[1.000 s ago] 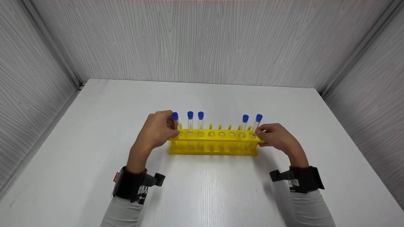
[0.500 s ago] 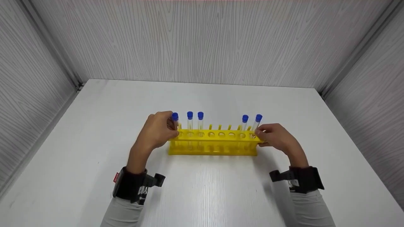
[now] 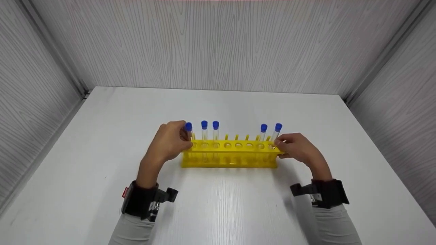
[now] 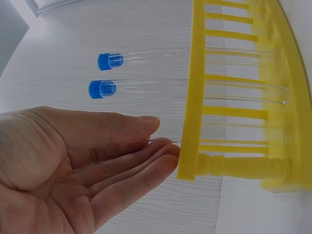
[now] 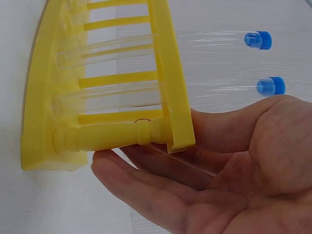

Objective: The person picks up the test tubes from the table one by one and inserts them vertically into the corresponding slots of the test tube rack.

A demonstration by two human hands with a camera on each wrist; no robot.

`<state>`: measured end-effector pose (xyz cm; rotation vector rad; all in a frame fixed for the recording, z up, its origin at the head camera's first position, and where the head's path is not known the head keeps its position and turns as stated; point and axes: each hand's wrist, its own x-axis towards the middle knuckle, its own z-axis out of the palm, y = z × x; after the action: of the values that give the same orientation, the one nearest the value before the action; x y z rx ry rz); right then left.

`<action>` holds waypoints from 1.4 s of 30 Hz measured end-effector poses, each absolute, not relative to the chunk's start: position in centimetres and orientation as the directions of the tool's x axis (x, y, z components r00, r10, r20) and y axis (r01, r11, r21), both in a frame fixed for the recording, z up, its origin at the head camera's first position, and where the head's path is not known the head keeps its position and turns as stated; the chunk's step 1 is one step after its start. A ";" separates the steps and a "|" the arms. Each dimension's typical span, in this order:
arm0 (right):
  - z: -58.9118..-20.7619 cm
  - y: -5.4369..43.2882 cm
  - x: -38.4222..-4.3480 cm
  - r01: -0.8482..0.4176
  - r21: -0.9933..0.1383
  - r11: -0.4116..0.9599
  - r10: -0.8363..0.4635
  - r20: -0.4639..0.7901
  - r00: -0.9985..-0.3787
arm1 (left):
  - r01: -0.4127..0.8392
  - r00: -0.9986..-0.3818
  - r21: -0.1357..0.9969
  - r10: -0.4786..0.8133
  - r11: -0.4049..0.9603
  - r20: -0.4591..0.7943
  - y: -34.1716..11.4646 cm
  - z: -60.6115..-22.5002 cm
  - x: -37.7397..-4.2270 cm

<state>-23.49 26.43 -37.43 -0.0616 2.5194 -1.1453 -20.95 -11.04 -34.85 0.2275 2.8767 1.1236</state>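
Note:
A yellow test tube rack (image 3: pixel 233 151) stands on the white table, holding several clear test tubes with blue caps. At its left end, my left hand (image 3: pixel 167 141) pinches the leftmost test tube (image 3: pixel 188 127) between thumb and fingers just above the top plate. In the left wrist view, the thumb hides this tube's cap. Two more tubes (image 4: pixel 105 89) rise beside that hand. My right hand (image 3: pixel 299 149) grips the right end of the rack, thumb on the top plate and fingers below it. Close to that thumb, two capped tubes (image 5: pixel 271 86) sit in the rack's right holes.
Middle holes of the rack hold no tubes, and short yellow pegs (image 3: pixel 237 137) stand along its back. A grey wood-grain panel (image 3: pixel 218 44) closes off the table's far side, with side panels (image 3: pixel 402 102) at left and right.

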 end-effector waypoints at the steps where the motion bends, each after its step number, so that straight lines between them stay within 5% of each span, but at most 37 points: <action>1: -37.5 26.4 -23.5 0.108 -0.740 0.664 -0.194 -0.310 -0.931 | 0.124 -0.988 0.675 0.155 0.727 0.015 -11.1 -34.9 -20.9; 42: -37.5 26.7 -23.5 0.132 -0.725 0.676 -0.172 -0.329 -0.928 | 0.114 -0.987 0.685 0.158 0.719 -0.002 -11.1 -34.9 -20.9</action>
<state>-23.51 26.69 -37.46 -0.0315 2.5190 -1.1312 -20.94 -11.09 -34.90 0.2259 2.8568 1.1325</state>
